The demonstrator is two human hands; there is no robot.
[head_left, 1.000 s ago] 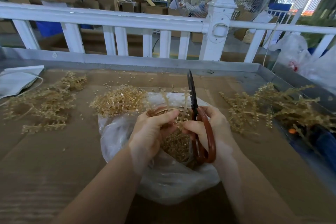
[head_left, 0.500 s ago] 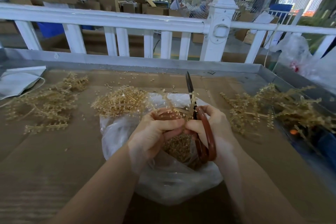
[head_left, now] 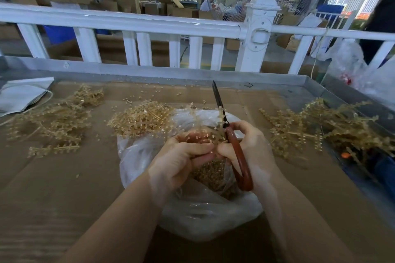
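- My scissors [head_left: 229, 134] stand nearly upright, blade tip aimed away at the railing [head_left: 119, 22].
- My right hand [head_left: 250, 147] is curled round their red handles.
- My left hand [head_left: 181, 160] pinches a golden plastic sprig [head_left: 205, 132] over the bag [head_left: 203, 215].

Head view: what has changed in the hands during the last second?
The left hand, pinching the golden plastic branch, moved right until its fingers met the right hand. Unchanged: the right hand grips the scissors, blades pointing away; the plastic bag lies as before.
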